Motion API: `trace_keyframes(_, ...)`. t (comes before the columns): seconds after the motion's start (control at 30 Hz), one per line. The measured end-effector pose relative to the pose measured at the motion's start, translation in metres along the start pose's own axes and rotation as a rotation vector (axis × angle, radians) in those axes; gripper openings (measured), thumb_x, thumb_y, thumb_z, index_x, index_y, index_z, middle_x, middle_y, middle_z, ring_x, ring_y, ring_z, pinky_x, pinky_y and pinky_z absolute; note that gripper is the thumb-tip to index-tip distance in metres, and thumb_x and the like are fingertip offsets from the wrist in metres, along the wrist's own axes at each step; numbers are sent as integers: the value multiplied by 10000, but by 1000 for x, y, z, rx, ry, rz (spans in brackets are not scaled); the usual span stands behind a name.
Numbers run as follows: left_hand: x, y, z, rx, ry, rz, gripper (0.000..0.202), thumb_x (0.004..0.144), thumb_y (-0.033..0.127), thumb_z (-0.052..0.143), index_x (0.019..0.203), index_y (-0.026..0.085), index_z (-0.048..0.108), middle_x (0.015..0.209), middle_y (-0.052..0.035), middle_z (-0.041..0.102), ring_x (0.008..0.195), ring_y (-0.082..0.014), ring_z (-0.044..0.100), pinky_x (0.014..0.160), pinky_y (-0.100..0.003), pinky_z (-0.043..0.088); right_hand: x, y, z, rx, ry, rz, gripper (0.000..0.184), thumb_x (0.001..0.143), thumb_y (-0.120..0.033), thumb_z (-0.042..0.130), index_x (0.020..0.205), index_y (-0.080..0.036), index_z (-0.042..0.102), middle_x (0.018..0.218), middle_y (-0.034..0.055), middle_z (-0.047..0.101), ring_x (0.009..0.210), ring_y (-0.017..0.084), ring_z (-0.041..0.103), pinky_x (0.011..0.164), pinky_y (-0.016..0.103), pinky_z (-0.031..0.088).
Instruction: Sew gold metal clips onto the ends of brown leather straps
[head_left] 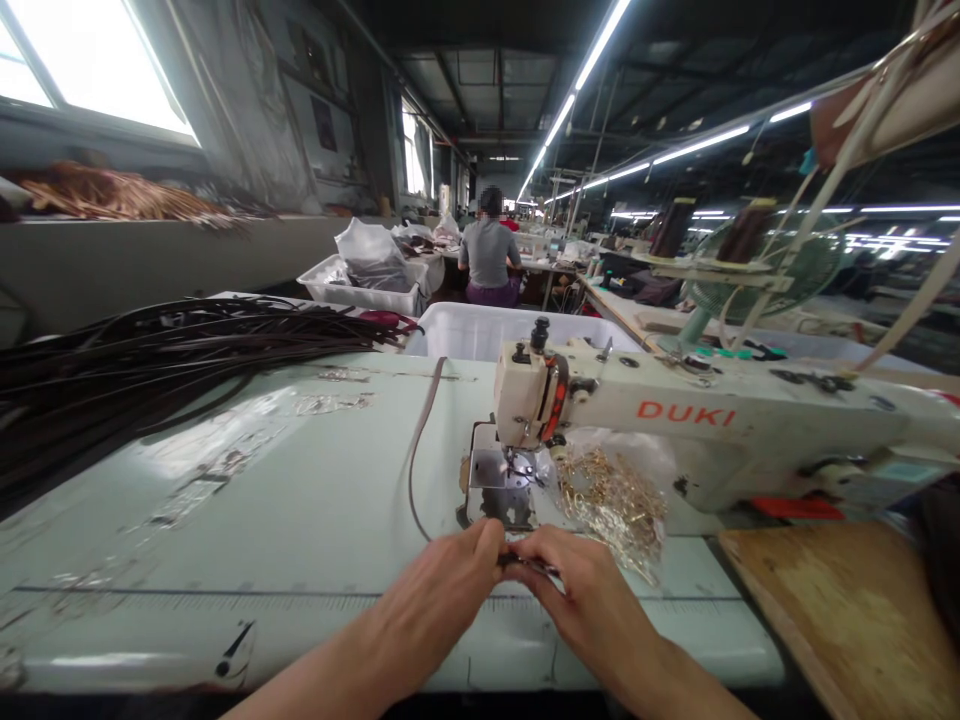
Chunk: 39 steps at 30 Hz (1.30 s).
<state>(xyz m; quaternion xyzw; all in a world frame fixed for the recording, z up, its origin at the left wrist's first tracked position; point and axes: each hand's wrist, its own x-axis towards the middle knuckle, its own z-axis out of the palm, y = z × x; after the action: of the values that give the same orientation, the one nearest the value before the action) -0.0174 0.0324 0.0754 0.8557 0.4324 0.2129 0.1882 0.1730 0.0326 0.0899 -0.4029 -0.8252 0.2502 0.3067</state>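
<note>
My left hand point(454, 585) and my right hand point(581, 585) meet in front of the sewing machine point(600, 390), both with closed fingers. Between them they pinch a dark strap point(510, 560), most of it covered by the fingers. A long thin strip point(412, 460) curves from behind my left hand up across the pale table; it seems to be the same strap. Just beyond my fingertips lies the machine's metal needle plate point(491, 480), lit by a small lamp. To its right, a clear bag point(615, 500) holds many small gold metal pieces.
A large bundle of dark straps point(187, 345) covers the table's left back. Behind the machine stands a white plastic bin point(517, 325). A wooden board point(847, 610) is at the right, and a seated person point(489, 250) works farther off. Thread cones point(742, 230) stand above the machine.
</note>
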Motion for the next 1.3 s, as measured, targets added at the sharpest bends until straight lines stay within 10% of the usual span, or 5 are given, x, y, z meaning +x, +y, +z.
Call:
trace_keyframes(0.43, 15, -7, -31, -200, 79, -87, 138, 919, 333, 581, 989, 378, 691, 826, 38, 604, 828, -163, 531, 746, -266, 365, 11, 7, -2, 368, 36, 195, 227, 902, -384, 594, 806, -180, 615, 685, -1, 696, 605, 140, 588, 567, 230, 390)
trace_keyframes(0.7, 56, -31, -21, 61, -84, 11, 85, 885, 185, 564, 820, 186, 619, 850, 6, 614, 832, -166, 562, 815, -308, 372, 35, 43, 8, 324, -106, 356, 226, 884, -348, 588, 742, -172, 580, 664, 9, 685, 618, 182, 665, 591, 251, 452)
trace_keyframes(0.87, 100, -62, -18, 133, -234, 115, 36, 827, 177, 602, 826, 185, 637, 881, -4, 656, 866, -185, 611, 867, -319, 375, 55, 66, -3, -317, -9, 142, 35, 841, -215, 653, 869, -216, 674, 883, 35, 703, 799, 215, 644, 685, 280, 427)
trace_keyframes(1.1, 122, -74, -23, 182, -364, 140, 45, 805, 215, 629, 794, 203, 671, 830, -2, 686, 866, -203, 631, 896, -330, 391, 66, 96, -6, -197, -167, -118, 74, 899, -222, 617, 910, -219, 690, 913, 5, 691, 835, 145, 646, 741, 217, 451)
trace_keyframes(1.3, 105, -66, -16, 226, -148, 72, 71, 833, 253, 643, 890, 219, 669, 1000, -45, 633, 1027, -254, 550, 920, -404, 385, 69, 98, -4, -211, -200, -171, 137, 899, -163, 558, 868, -197, 687, 880, 26, 681, 827, 182, 641, 722, 262, 461)
